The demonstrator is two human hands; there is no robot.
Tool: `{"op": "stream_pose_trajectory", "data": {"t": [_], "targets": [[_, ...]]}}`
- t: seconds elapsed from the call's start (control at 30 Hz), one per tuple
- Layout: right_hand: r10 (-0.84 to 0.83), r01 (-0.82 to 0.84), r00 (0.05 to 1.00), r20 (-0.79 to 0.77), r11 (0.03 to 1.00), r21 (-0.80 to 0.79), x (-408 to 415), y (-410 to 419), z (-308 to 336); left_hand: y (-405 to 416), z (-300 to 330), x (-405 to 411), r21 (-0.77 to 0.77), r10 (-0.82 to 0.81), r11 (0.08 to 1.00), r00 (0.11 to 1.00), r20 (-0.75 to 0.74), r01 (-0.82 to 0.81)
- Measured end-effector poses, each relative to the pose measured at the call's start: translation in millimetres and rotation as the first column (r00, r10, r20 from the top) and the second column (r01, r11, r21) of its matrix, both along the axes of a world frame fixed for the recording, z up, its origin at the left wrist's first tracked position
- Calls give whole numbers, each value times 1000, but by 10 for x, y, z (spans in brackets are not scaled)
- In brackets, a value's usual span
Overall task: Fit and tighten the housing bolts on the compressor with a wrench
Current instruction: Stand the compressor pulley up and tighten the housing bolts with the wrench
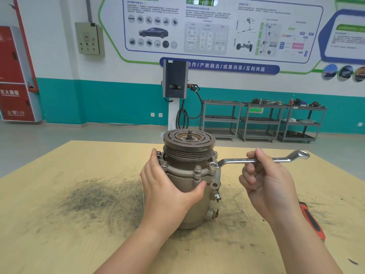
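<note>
A grey metal compressor [199, 206] stands upright on the wooden table [59, 234], with its grooved pulley [189, 143] on top. Several housing bolts [197, 169] sit in the flange below the pulley. My left hand [167, 186] wraps round the left side of the housing, thumb across the front. A silver ring wrench [233, 160] sticks out to the right, its near ring seated over a bolt on the flange's right side. My right hand [264, 180] grips the wrench's shaft near its middle.
A red and black tool handle [313, 220] lies on the table at the right, partly behind my right forearm. Dark grime stains the tabletop left of the compressor. Beyond the table are grey shelf carts [262, 121] and a charging post [174, 91].
</note>
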State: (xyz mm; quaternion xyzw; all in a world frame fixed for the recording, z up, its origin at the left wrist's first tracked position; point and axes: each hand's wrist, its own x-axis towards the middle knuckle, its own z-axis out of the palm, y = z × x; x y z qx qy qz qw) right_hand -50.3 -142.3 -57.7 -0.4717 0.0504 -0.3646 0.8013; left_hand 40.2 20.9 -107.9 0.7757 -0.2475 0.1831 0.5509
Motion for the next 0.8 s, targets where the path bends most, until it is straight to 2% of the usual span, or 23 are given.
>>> {"op": "stream_pose_trajectory", "data": {"t": [0.1,0.23,0.33,0.37,0.43,0.5,0.57,0.6,0.8], "targets": [[11,-11,1000,4,1000,1,19,17,-20,3,12,44,-16,-17,1000,1000,-22,17],[-4,4,1000,7,1000,-24,54,99,-37,108,30,185,-13,-130,992,987,-99,129],[-164,178,982,90,970,-168,57,226,-100,162,37,249,-13,-177,984,974,-143,177],[-252,283,956,148,927,-246,49,279,-138,167,36,258,-15,-177,984,974,-140,176],[-382,491,865,325,776,-396,34,383,-208,169,26,273,-19,-176,984,975,-136,175],[-336,582,803,492,618,-529,16,484,-253,168,9,289,-20,-174,985,977,-127,173],[-281,617,784,553,451,-645,5,565,-282,166,1,299,-22,-162,987,981,-111,160],[-267,619,784,560,403,-674,9,598,-284,163,-2,302,-25,-157,988,982,-104,155],[-211,588,809,549,296,-753,23,668,-291,163,1,301,-22,-149,989,985,-89,147]]}}
